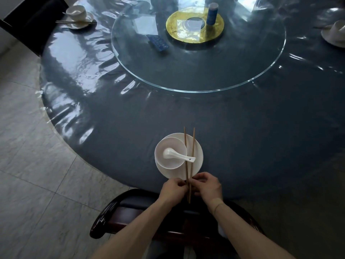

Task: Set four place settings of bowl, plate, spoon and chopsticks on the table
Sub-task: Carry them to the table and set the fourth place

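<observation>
A white plate (197,156) lies near the table's front edge with a white bowl (168,144) on its left part. A white spoon (178,155) rests in the bowl, its handle pointing right over the rim. Two wooden chopsticks (192,146) lie lengthwise across the plate's right side, their near ends sticking out past the plate. My left hand (172,190) pinches the left stick's near end and my right hand (207,186) pinches the right stick's near end. A second setting (79,15) sits at the far left and a third setting (335,33) at the far right edge.
The round table (112,118) has a dark cloth under shiny plastic. A glass turntable (197,53) fills its middle, carrying a gold disc (174,25), a blue cylinder (211,14) and a blue packet (157,42). A dark wooden chair (112,208) stands right below my hands; another chair (35,25) is far left.
</observation>
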`<move>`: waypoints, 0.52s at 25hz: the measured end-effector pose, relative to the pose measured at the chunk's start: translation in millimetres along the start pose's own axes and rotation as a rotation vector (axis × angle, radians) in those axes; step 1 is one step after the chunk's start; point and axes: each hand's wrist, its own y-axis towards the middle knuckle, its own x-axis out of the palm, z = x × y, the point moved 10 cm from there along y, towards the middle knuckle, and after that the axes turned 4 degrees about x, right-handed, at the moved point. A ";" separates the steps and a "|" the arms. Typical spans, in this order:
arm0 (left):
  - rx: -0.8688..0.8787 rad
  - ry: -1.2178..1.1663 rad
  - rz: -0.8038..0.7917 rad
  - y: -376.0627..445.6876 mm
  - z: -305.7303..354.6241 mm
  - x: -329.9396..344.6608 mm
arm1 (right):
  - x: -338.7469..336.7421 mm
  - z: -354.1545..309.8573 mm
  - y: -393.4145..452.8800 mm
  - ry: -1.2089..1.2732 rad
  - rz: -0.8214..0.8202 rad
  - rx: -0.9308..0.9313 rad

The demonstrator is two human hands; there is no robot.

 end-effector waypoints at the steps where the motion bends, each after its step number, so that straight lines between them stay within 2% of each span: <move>1: 0.013 0.039 0.003 -0.8 0.3 -0.7 | 0.6 2.1 0.0 -0.028 0.009 0.000; 4: 0.043 0.074 0.014 -3.9 1.2 -1.6 | 1.1 6.3 -1.9 -0.061 0.015 0.001; 13: -0.019 -0.073 -0.004 -6.0 -2.7 0.3 | 2.9 4.2 -3.0 0.046 0.005 0.006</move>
